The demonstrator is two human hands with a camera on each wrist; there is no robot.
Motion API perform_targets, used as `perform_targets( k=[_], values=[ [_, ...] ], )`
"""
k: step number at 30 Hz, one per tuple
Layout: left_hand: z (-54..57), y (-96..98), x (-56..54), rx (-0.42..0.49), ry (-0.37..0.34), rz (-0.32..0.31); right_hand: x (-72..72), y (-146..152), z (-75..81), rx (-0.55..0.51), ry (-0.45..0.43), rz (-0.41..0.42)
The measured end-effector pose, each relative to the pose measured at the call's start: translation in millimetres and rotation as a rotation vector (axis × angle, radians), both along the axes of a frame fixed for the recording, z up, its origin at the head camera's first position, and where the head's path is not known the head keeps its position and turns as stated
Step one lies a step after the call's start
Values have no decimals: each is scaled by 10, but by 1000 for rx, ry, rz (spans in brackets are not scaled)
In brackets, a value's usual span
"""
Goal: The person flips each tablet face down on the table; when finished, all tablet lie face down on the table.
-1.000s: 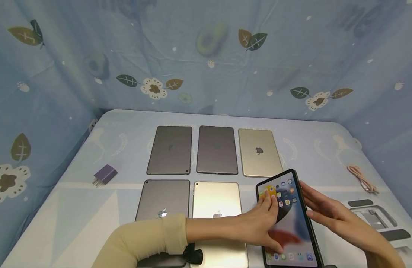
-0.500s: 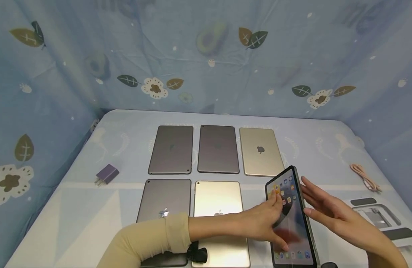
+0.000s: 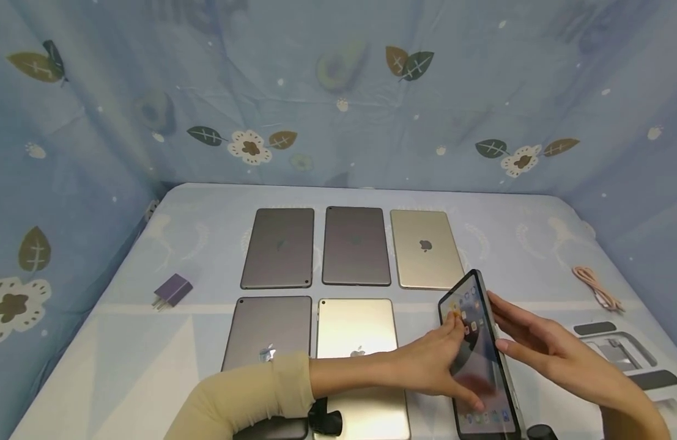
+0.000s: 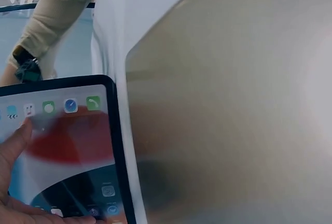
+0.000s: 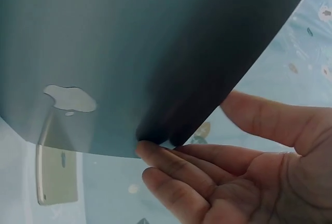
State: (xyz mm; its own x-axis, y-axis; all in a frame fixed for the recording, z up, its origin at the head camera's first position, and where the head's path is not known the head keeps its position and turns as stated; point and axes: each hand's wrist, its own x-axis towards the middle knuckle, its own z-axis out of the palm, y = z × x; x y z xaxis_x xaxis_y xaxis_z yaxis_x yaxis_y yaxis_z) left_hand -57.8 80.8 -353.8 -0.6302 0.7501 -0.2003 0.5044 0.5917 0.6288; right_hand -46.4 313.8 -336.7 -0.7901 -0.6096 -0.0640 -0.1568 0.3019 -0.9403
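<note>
A tablet [image 3: 489, 366] with a lit home screen and black border stands tilted at the front right, its right edge raised. My left hand [image 3: 426, 363] lies across the screen, fingers straight and thumb spread low. My right hand [image 3: 558, 351] holds the raised edge, thumb at the side and fingers behind. In the right wrist view, the fingertips [image 5: 150, 149] meet the tablet's dark back [image 5: 119, 42] at a corner, and its logo shows. Under my left forearm lie a gold tablet [image 3: 360, 321] and a dark grey tablet [image 3: 269, 324], both face down.
Two grey tablets, one left [image 3: 277, 247] and one middle [image 3: 356, 244], and a gold tablet [image 3: 426, 247] lie face down behind. A purple charger plug [image 3: 173, 289] sits left. A coiled cable [image 3: 597, 287] and a white-grey stand [image 3: 627, 354] lie right. A patterned curtain [image 3: 338, 122] rises behind.
The lit tablet has tipped up further onto its left side, so its screen faces more to the left. My left hand has shifted slightly right with it.
</note>
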Motion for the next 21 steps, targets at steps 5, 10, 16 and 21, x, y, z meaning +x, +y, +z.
perform_targets(
  k=[5, 10, 16, 21],
  values=[
    [135, -59, -29, 62, 5, -16, 18, -46, 5, -10, 7, -11],
    [378, -156, -80, 97, -13, -10, -7, -63, -85, -66, 7, 30],
    [523, -260, -109, 55, 24, 10, -63, -77, -246, -75, -87, 65],
    [552, -332, -97, 9, 30, 14, -71, -155, -317, 143, -54, 2]
  ],
)
